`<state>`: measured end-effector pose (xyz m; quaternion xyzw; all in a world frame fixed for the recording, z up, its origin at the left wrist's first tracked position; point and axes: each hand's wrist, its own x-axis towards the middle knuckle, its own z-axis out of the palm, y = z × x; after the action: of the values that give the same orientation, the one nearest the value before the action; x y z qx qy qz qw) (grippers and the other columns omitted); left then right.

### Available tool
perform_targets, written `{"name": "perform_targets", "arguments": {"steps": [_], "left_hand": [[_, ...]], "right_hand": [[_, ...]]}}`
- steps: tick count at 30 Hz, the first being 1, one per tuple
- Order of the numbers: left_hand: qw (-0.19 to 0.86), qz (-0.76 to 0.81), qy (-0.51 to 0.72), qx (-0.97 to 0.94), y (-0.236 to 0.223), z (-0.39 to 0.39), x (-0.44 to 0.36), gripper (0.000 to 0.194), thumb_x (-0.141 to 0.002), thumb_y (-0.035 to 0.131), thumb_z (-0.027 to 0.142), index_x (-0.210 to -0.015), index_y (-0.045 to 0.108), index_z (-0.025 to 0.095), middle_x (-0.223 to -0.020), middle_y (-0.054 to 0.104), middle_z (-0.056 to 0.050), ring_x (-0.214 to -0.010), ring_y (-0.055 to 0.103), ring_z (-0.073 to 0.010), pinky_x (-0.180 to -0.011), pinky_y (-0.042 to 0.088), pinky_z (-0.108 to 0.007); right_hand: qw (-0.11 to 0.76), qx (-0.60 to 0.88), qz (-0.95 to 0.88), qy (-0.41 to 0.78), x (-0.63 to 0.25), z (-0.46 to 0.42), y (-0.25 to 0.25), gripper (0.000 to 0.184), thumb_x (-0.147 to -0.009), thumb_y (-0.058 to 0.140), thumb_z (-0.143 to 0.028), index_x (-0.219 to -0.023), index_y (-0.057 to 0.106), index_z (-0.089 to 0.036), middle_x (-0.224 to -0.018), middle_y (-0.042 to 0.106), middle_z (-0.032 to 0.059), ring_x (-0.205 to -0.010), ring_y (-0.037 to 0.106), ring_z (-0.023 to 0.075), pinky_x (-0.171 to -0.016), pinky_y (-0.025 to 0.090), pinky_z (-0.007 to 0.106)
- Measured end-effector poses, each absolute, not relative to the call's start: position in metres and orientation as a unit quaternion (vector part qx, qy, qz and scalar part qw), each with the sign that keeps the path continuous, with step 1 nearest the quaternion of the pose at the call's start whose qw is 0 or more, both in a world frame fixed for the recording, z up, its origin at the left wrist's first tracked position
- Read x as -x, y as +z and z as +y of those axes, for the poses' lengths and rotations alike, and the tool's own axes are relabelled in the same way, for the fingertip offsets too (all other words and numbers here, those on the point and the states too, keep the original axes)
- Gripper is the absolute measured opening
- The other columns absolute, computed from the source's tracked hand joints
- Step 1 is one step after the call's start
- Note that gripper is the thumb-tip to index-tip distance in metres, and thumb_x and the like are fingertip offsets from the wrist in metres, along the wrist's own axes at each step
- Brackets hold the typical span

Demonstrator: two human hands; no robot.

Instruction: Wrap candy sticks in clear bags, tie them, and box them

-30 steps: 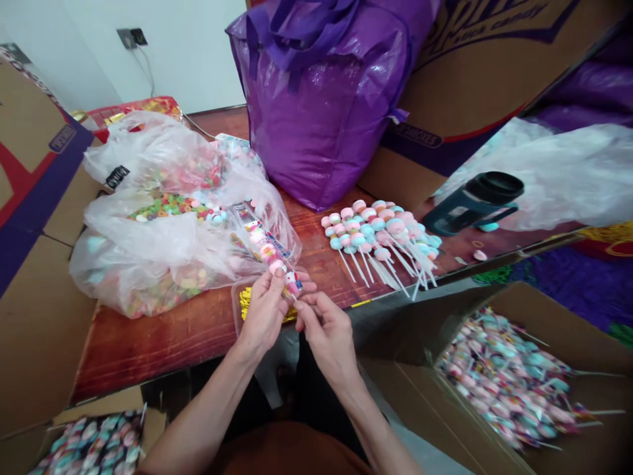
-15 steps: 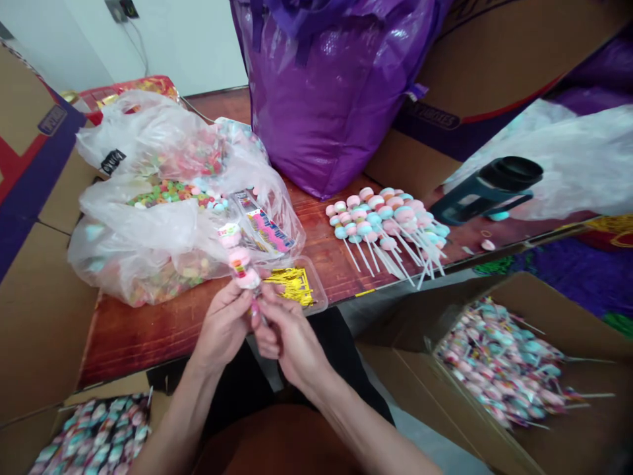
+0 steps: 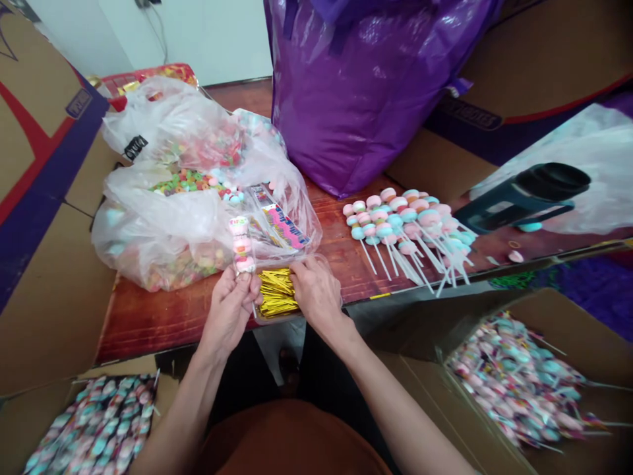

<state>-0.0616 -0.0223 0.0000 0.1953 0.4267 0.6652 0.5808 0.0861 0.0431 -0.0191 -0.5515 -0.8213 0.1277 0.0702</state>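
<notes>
Fingers of the left hand (image 3: 230, 305) pinch the wrapped marshmallow skewer (image 3: 242, 245) just below its lowest marshmallow, while those of the right hand (image 3: 319, 290) curl into the plastic tub (image 3: 279, 321); whether they grip a gold twist tie there cannot be told. The skewer is upright, sweets uppermost, over the front of the wood-patterned table (image 3: 143, 323), just left of the tub. It should be light, soft and easily squashed, and its smooth film probably slippery; the stick end is the best hold, sparing the marshmallows. The gold twist ties (image 3: 277, 290) look thin, bendy and nearly weightless, best taken by one end. Counted from the largest down: two printed cardboard cartons (image 3: 49, 72), one either side; one purple bag (image 3: 356, 112) behind; two open cartons (image 3: 420, 389) of packed skewers (image 3: 524, 382), low at left and right; at least two translucent plastic bags (image 3: 198, 224) of sweets; one teal mug (image 3: 514, 201); one tub; one skewer in hand; unwrapped skewers (image 3: 395, 214), too overlapped to count; two loose marshmallows near the mug, one blue (image 3: 531, 227), one pink (image 3: 515, 256); and ties too many to number.
</notes>
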Motion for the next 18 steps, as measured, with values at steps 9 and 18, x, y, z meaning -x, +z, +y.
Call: {"name": "perform_targets", "arguments": {"steps": [9, 18], "left_hand": [[0.59, 0.419, 0.671, -0.159, 0.001, -0.015, 0.063, 0.027, -0.069, 0.087, 0.026, -0.085, 0.069, 0.014, -0.068, 0.059, 0.002, -0.05, 0.035, -0.002, -0.051, 0.039, -0.015], [0.504, 0.487, 0.684, -0.202, -0.001, -0.002, 0.044, 0.031, -0.075, 0.076, 0.027, -0.094, 0.052, 0.021, -0.064, 0.057, 0.005, -0.05, 0.036, -0.0047, -0.047, 0.027, -0.014]], "right_hand": [[0.053, 0.561, -0.813, 0.145, -0.092, 0.043, -0.014, 0.026, -0.094, 0.041, -0.006, -0.103, 0.063, -0.014, -0.101, 0.068, 0.0139, -0.091, 0.059, 0.0239, -0.064, 0.035, 0.029], [0.391, 0.455, -0.644, 0.474, -0.115, 0.037, -0.015, 0.011, -0.089, 0.054, -0.026, -0.079, 0.054, -0.021, -0.074, 0.056, -0.0006, -0.065, 0.053, 0.014, -0.061, 0.039, 0.025]]}}
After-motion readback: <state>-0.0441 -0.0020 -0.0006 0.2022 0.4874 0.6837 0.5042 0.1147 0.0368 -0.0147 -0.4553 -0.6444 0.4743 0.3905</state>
